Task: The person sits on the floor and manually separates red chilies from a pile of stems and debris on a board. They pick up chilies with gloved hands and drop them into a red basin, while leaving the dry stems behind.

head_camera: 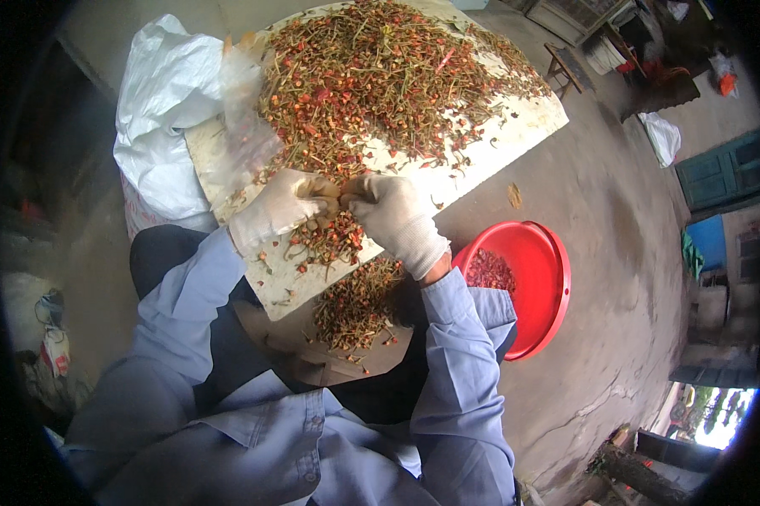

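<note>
A large heap of dried red chili pieces and stems [380,76] covers much of a pale board [481,158]. Both hands wear whitish knitted gloves, soiled at the fingers. My left hand [291,205] and my right hand [383,212] meet fingertip to fingertip over the heap's near end, with fingers curled. Whether something small is pinched between them cannot be seen. Just below the hands, a smaller bunch of stems and red bits [329,240] lies on the board. Right of my right forearm stands a red plastic basin [541,284] with red chili pieces [490,272] in it.
Another pile of stems [357,307] lies on the floor between my legs, below the board's near edge. A white woven plastic sack [165,120] and a clear plastic bag [241,126] are at the board's left. A small wooden stool [566,69] stands farther off on the concrete floor.
</note>
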{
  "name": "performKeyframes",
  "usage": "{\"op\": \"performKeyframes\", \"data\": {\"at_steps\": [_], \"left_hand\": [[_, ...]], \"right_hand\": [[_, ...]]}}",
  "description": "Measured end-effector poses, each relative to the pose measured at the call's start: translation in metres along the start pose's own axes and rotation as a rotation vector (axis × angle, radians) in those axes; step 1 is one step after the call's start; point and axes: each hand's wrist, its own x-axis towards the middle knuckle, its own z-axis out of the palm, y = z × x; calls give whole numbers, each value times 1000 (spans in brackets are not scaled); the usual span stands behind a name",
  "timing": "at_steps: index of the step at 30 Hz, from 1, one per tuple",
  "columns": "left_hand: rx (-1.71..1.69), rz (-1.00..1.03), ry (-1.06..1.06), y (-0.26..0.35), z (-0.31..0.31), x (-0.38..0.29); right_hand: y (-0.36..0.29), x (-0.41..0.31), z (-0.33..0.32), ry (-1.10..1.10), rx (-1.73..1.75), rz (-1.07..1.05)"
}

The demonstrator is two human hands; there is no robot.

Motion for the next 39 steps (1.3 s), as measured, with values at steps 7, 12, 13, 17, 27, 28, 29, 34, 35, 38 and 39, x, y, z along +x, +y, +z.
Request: {"op": "performKeyframes", "data": {"at_steps": [7, 12, 13, 17, 27, 28, 29, 34, 35, 38, 39], "left_hand": [[27, 1, 97, 5, -4, 2], [120, 20, 165, 7, -1, -2], [127, 37, 139, 6, 0, -3], [145, 129, 122, 1, 2, -2], [92, 282, 4, -1, 11, 3], [63, 265, -6, -2, 11, 4], [91, 256, 14, -2, 12, 4], [94, 277, 31, -5, 14, 8], [109, 285, 40, -5, 14, 8], [205, 332, 31, -4, 14, 8], [210, 342, 12, -3, 15, 7]], "right_hand": [[16, 0, -4, 84, -6, -43], [32, -18, -32, 195, 10, 50], [35, -23, -38, 215, -10, 97], [53, -65, -73, 398, -244, 110], [156, -182, -137, 569, -276, 536], [169, -191, -139, 588, -260, 544], [181, -200, -139, 604, -362, 544], [208, -229, -144, 658, -537, 642], [207, -233, -144, 657, -565, 652], [190, -232, -145, 706, -443, 741], [182, -227, -143, 723, -426, 698]]}}
